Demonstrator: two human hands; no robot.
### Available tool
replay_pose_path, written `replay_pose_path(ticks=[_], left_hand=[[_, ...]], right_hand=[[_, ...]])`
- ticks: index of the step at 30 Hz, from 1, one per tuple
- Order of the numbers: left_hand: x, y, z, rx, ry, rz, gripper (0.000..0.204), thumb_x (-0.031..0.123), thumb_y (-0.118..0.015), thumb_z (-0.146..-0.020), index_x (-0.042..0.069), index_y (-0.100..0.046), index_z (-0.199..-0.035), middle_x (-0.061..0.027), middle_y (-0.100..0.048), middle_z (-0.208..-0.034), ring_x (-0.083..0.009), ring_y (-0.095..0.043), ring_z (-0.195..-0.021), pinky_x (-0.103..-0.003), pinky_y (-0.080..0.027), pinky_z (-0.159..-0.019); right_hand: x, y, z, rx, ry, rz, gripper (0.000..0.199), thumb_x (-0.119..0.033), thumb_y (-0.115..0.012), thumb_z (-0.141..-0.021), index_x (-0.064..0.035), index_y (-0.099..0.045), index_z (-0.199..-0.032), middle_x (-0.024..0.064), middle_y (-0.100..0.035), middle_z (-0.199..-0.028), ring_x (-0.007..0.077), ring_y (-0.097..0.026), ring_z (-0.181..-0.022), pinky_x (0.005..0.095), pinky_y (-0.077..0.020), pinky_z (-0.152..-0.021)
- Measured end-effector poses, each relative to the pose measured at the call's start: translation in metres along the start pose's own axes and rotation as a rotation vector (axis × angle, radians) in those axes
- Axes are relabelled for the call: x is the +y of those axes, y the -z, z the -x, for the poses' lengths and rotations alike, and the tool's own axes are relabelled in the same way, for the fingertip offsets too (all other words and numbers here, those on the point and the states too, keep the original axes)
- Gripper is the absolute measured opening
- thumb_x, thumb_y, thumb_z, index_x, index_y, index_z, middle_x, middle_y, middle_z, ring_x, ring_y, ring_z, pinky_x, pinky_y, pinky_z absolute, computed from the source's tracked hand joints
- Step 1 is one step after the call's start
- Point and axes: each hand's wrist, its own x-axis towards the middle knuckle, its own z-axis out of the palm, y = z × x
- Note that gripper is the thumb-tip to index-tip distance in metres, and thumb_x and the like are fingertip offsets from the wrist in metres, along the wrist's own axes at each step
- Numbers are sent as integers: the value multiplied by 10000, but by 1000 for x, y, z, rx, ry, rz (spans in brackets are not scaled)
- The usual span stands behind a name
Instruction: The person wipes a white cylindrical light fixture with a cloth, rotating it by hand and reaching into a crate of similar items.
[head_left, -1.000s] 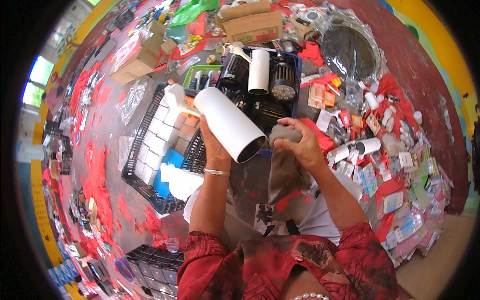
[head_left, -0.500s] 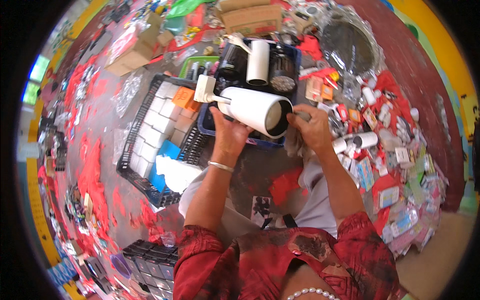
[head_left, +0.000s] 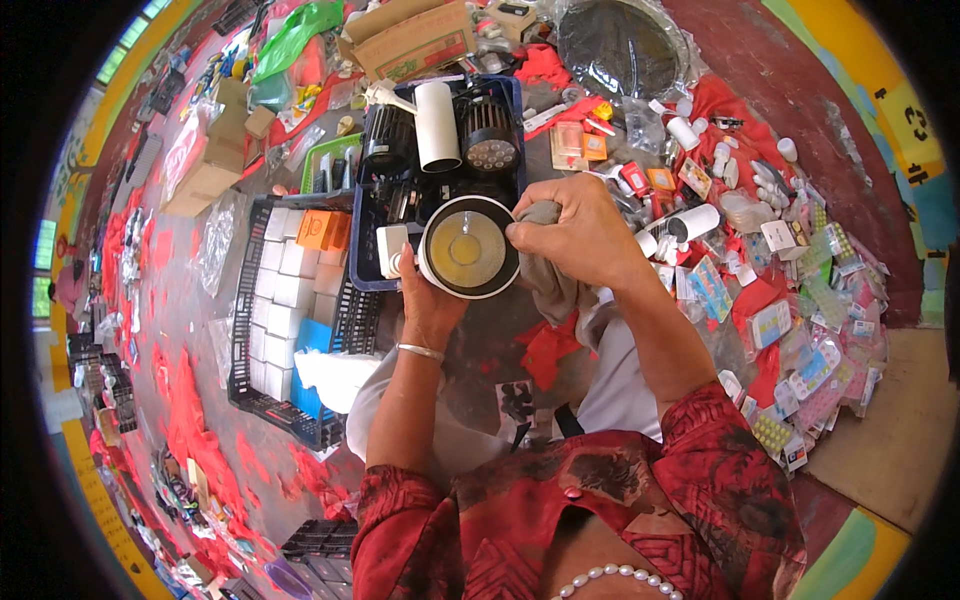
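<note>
The grey floor (head_left: 480,340) has red bits and piles of things all over. Close in, the left hand (head_left: 430,297) holds a round white lamp (head_left: 465,250) over the near edge of a blue bin (head_left: 520,130), open end up. I can't see all its fingers. The right hand (head_left: 580,228) pinches a grey rag (head_left: 545,285) at the lamp's rim. The rag is there, but the lamp isn't put down; I can't tell how much is left. Farther off, another white lamp (head_left: 437,125) lies in the bin.
</note>
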Motion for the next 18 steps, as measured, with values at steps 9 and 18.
replay_pose_path(ticks=[9, 18], left_hand=[[10, 1, 0, 102, -56, 90, 519, 445, -451, -850, 82, -449, -1221, -140, -535, -1160, -347, -549, -1016, -493, -499, -838], [28, -3, 10, 216, -239, 85, 504, 456, -523, -801, 123, -460, -1174, -112, -529, -1139, -303, -528, -1033, -526, -425, -885]], right_hand=[[-14, 15, -22, 367, -7, -206, 209, -192, -694, -763, -13, -654, -863, 15, -620, -759, 80, -559, -671, 225, -451, -603], [-46, -45, -59, 180, 143, 21, 735, -450, -744, -650, 38, -500, -1142, 185, -554, -1076, 256, -540, -1001, 334, -429, -851]])
